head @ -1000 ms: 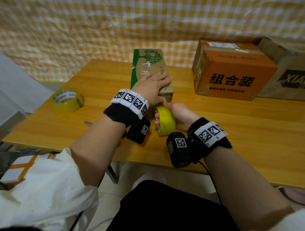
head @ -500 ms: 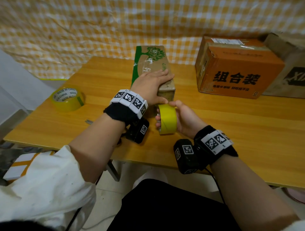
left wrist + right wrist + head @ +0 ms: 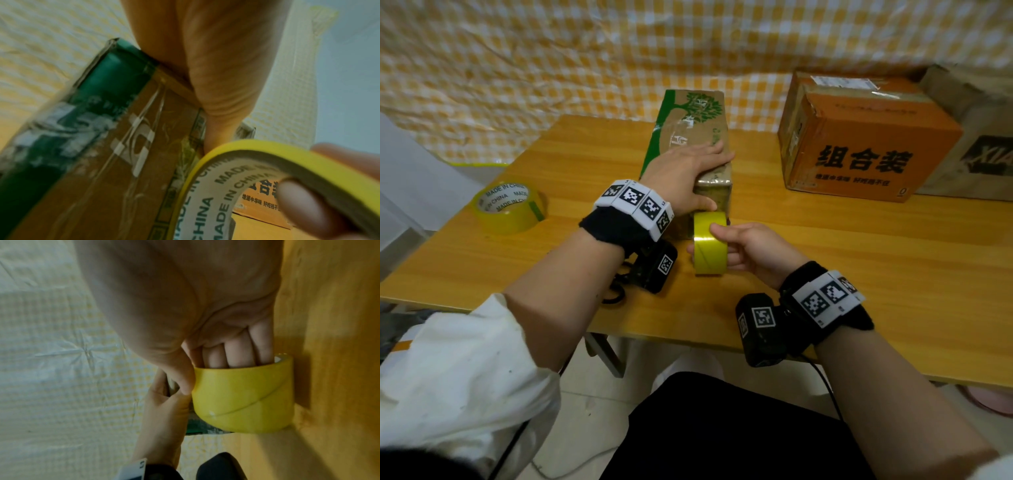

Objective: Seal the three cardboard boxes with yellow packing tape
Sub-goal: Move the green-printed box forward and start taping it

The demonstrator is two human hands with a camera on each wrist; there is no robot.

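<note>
Boxes number three, rolls two; right hand grips one roll, left hand seemingly flat

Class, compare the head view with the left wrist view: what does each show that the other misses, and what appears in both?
Head view only: a spare tape roll lying flat on the table, and a brown box behind the orange one.

Left wrist view only: the "MADE IN CHINA" print inside the held roll's core.

Both: the left hand pressing on the green-printed box, the right hand gripping the yellow tape roll, and the orange box.
</note>
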